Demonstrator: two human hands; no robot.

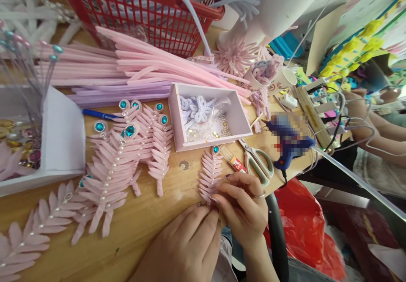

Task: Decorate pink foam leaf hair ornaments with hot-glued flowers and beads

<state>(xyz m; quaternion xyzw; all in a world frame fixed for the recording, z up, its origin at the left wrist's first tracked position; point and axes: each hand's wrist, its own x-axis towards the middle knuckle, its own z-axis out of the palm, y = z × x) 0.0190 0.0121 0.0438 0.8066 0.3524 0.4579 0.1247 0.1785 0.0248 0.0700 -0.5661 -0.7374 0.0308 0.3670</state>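
A pink leaf-shaped ornament of fuzzy stems (210, 174) lies at the table's front edge, a blue gem at its top and small pearls down its middle. My left hand (187, 242) is closed about its lower end, with the fingertips hiding the stem. Beside it my right hand (245, 208), wearing a ring, pinches the ornament's lower right side between thumb and fingers. Close above the right hand are a small red-labelled pack (236, 161) and scissors (258, 161). A blue glue gun (287, 140), partly blurred out, rests farther right.
A white box (179, 125) holds pale flowers and beads. Finished pink leaves (111, 172) lie left, near another white box (63, 134). Pink fuzzy stems (152, 62) and a red basket (142, 15) stand behind. A power strip (314, 117) and another person's arm (364, 125) are right.
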